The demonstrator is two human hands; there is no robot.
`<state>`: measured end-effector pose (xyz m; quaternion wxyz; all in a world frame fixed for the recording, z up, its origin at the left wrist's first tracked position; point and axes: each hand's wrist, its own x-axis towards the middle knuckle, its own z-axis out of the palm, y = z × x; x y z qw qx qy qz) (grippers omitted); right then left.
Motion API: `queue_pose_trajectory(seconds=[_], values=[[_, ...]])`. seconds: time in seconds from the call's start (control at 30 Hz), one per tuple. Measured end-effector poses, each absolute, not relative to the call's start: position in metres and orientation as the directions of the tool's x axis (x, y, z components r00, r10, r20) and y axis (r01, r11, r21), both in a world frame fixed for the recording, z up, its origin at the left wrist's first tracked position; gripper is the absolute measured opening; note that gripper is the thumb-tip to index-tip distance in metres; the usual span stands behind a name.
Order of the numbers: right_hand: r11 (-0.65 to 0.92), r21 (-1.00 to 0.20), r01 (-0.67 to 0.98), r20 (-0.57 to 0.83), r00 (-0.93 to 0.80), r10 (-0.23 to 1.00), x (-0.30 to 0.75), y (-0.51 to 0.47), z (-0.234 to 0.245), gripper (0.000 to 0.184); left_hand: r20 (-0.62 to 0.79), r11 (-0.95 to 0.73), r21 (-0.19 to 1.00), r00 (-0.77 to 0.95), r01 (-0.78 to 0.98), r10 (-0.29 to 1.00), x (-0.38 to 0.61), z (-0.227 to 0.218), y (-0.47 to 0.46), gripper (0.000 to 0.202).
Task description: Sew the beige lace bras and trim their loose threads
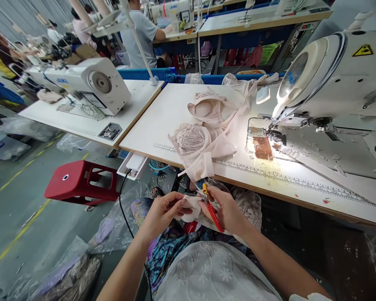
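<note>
My left hand (169, 208) is closed, pinching the edge of a pale beige piece of fabric (192, 208) above my lap. A pair of scissors (214, 216) with red and yellow on the handles sits in my closed right hand (227, 207), whose fingertips also touch the fabric. The blades are largely hidden, so I cannot tell whether they touch the cloth. Beyond my hands, a beige bra (192, 140) with lace cups lies on the sewing table (150, 121), one band end hanging over the front edge. Lace fabric (249, 205) hangs beside my right hand, under the table edge.
A lit sewing machine (332, 83) stands at the right of the table, with a pale strip (316, 165) near its needle. Another sewing machine (81, 83) is on the left table. A red stool (81, 182) and plastic bags are on the floor. Other people sit farther back.
</note>
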<state>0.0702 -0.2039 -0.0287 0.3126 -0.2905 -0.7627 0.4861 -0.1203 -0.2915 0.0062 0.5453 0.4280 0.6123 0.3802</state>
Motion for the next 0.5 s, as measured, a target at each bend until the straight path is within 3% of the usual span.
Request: queue_pose_trajectory(seconds=[0.27, 0.5], values=[[0.450, -0.885, 0.115, 0.263, -0.675, 0.689, 0.0687, -0.1963, -0.0243, 0.026, -0.306, 0.313, 0.938, -0.065, 0.149, 0.950, -0.1207, 0.0041, -0.2894, 0.032], [0.337, -0.930, 0.144, 0.126, -0.737, 0.664, 0.0715, -0.1945, -0.0226, 0.018, -0.310, 0.312, 0.941, -0.037, 0.131, 0.950, -0.1228, 0.0030, -0.2884, 0.036]])
